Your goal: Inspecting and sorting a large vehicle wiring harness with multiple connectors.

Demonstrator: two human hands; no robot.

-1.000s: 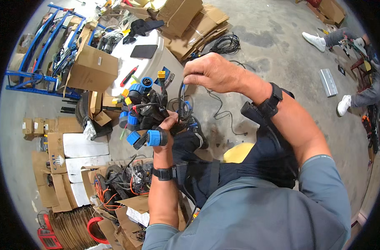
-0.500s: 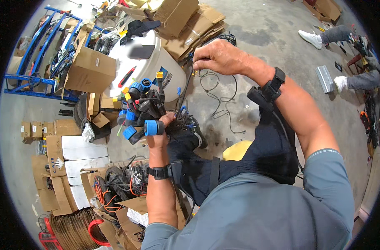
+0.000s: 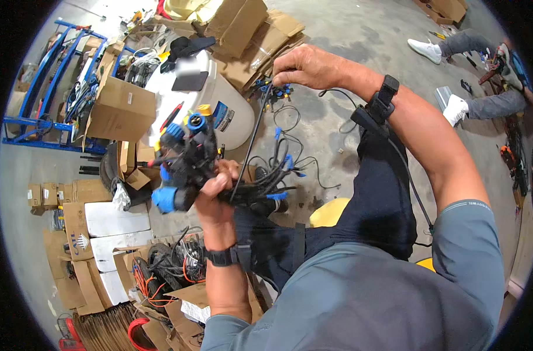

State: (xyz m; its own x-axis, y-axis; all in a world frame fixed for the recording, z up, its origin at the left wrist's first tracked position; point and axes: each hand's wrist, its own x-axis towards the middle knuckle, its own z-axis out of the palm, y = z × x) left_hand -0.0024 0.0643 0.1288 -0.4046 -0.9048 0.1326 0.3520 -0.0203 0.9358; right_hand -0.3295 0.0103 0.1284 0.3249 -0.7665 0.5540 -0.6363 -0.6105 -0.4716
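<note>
My left hand is wrapped round a thick bundle of black cables whose ends carry blue, yellow and red connectors. The loose tails of the bundle, some with blue tips, fan out to the right of that fist. Higher up and to the right, my right hand is closed in a pinch on one black cable. This cable runs in a nearly straight line down to the left hand. What lies inside the right fingertips is hidden.
A white drum with a dark phone-like slab on its lid stands ahead. Loose cables lie on the concrete floor. Cartons and a blue rack are at left; an open box of cables sits lower left. Another person's legs extend at right.
The connector bundle has turned and dropped slightly left in my left hand. My right hand has risen slightly, and a black cable now stretches straight between both hands.
</note>
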